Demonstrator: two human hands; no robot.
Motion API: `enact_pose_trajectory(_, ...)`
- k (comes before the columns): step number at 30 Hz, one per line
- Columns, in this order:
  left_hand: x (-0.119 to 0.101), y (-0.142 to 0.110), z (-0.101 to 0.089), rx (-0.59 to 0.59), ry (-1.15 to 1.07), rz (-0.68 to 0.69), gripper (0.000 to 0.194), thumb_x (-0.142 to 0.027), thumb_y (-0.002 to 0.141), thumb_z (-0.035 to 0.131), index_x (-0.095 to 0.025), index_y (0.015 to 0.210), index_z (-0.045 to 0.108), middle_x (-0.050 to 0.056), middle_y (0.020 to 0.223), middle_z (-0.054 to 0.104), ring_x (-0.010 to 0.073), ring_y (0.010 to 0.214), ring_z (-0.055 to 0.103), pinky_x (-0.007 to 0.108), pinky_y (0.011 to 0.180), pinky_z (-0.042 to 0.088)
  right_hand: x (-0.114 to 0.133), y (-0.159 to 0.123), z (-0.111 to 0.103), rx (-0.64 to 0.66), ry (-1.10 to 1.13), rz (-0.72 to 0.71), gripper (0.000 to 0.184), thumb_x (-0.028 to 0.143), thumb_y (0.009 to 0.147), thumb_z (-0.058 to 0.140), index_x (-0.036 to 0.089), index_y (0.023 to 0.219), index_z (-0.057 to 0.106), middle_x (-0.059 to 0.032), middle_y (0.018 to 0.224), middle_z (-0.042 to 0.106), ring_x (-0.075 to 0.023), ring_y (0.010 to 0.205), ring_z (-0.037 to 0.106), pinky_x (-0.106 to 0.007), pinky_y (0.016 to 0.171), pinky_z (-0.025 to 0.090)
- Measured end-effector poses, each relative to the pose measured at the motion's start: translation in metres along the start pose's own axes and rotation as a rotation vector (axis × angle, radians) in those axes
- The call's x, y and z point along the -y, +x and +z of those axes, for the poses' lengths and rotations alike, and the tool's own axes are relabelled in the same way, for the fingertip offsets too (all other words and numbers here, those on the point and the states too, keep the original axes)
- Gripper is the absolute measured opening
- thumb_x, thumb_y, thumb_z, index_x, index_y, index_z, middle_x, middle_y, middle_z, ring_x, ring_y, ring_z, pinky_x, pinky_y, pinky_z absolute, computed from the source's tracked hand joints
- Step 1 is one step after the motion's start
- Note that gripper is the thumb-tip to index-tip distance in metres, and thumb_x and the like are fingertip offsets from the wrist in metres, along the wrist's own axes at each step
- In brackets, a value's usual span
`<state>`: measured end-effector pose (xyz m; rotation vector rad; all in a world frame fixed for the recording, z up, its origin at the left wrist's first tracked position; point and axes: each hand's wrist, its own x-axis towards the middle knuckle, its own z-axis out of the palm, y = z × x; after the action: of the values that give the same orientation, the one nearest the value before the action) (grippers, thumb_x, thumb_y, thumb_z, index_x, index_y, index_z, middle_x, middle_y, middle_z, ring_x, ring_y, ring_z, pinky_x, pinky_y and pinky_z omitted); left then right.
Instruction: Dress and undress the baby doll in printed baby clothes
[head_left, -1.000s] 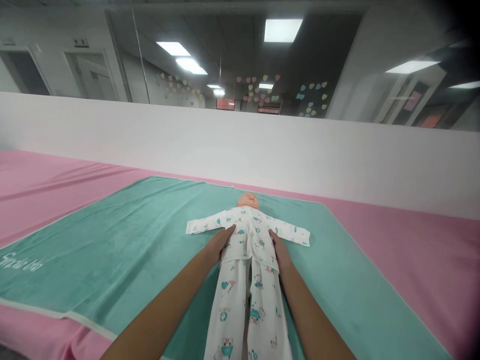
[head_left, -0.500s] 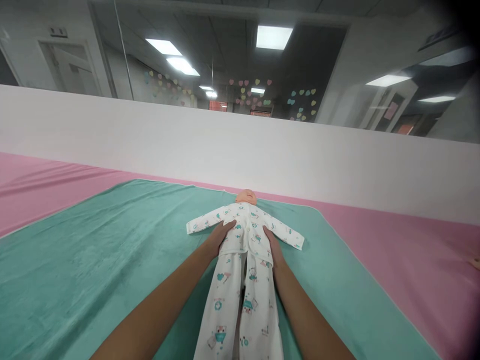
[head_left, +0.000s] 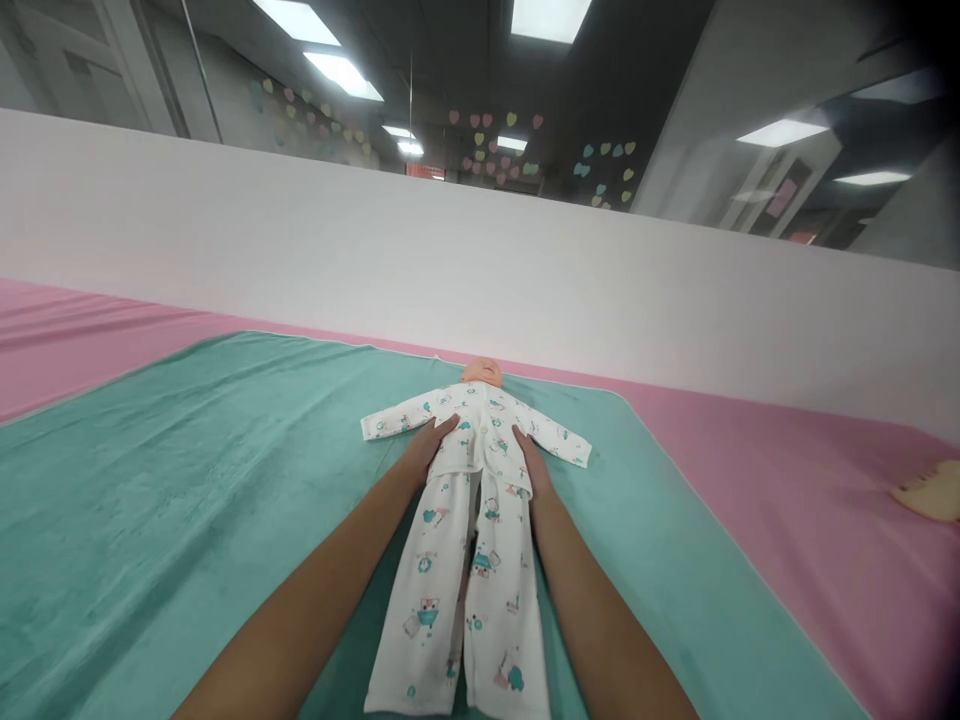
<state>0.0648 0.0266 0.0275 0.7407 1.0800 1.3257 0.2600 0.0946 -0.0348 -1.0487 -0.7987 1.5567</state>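
Observation:
A baby doll [head_left: 484,372] lies face up, its head pointing away from me. It wears a white printed long-sleeved top [head_left: 480,440] and matching trousers [head_left: 421,615]. Both sleeves are spread out to the sides. My left hand [head_left: 429,445] holds the doll's left-hand side at the waist, thumb over the front of the top. On the opposite side my right hand [head_left: 534,465] holds the waist in the same way. The fingers of both hands are mostly hidden beside or under the doll's body.
Under the doll is a teal blanket [head_left: 225,480] with a white edge, spread over a pink sheet [head_left: 750,460]. A pale yellow object [head_left: 930,492] sits at the far right. Behind runs a white low wall [head_left: 375,260], with reflective glass [head_left: 637,100] above it.
My view has tilted down a little, so more of the trouser legs and the yellow object at right show. Both hands stay at the doll's waist.

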Motion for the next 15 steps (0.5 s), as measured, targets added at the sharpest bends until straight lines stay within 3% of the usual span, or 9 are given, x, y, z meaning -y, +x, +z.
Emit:
enact_pose_trajectory(2, 0.0, -0.005, 0.001, 0.013, -0.001, 0.009, 0.065, -0.047, 0.068, 0.068, -0.012, 0.12, 0.052, 0.015, 0.116, 0.061, 0.029, 0.102, 0.059, 0.035, 0.082, 0.05, 0.003, -0.006, 0.003, -0.051, -0.012, 0.015, 0.086, 0.044, 0.066, 0.07, 0.018, 0.138, 0.03, -0.0022, 0.135, 0.045, -0.0205, 0.127, 0.037, -0.037, 0.106, 0.031)
enact_pose_trajectory(5, 0.0, -0.021, 0.001, 0.063, 0.017, 0.021, 0.057, -0.049, 0.072, 0.063, -0.015, 0.116, 0.055, 0.013, 0.111, 0.064, 0.0276, 0.099, 0.061, 0.036, 0.083, 0.05, 0.007, -0.026, 0.011, -0.064, -0.01, 0.014, 0.069, 0.041, 0.069, 0.069, 0.019, 0.13, 0.044, -0.0013, 0.129, 0.052, -0.0204, 0.124, 0.041, -0.035, 0.105, 0.034)
enact_pose_trajectory(9, 0.002, -0.058, -0.01, 0.073, 0.143, -0.072, 0.052, -0.053, 0.072, 0.06, -0.02, 0.112, 0.057, 0.011, 0.108, 0.064, 0.027, 0.093, 0.062, 0.037, 0.079, 0.051, 0.006, -0.078, 0.015, 0.058, 0.061, -0.005, 0.046, 0.038, 0.076, 0.062, 0.02, 0.117, 0.057, -0.0023, 0.115, 0.062, -0.0222, 0.114, 0.052, -0.036, 0.098, 0.043)
enact_pose_trajectory(13, 0.003, -0.1, -0.037, -0.043, 0.288, -0.024, 0.046, -0.041, 0.067, 0.069, -0.021, 0.107, 0.059, 0.008, 0.098, 0.065, 0.0232, 0.086, 0.062, 0.033, 0.078, 0.05, 0.008, -0.14, -0.006, 0.278, 0.125, 0.026, 0.044, 0.028, 0.076, 0.063, 0.02, 0.119, 0.055, -0.0041, 0.116, 0.062, -0.0231, 0.111, 0.055, -0.038, 0.097, 0.044)
enact_pose_trajectory(15, -0.001, -0.119, -0.054, -0.102, 0.3, 0.043, 0.043, -0.036, 0.066, 0.069, -0.019, 0.104, 0.059, 0.005, 0.088, 0.063, 0.0196, 0.081, 0.061, 0.032, 0.08, 0.049, 0.013, -0.166, -0.027, 0.292, 0.129, 0.083, 0.045, 0.024, 0.077, 0.064, 0.019, 0.12, 0.053, -0.0062, 0.12, 0.059, -0.0218, 0.113, 0.053, -0.035, 0.1, 0.043)
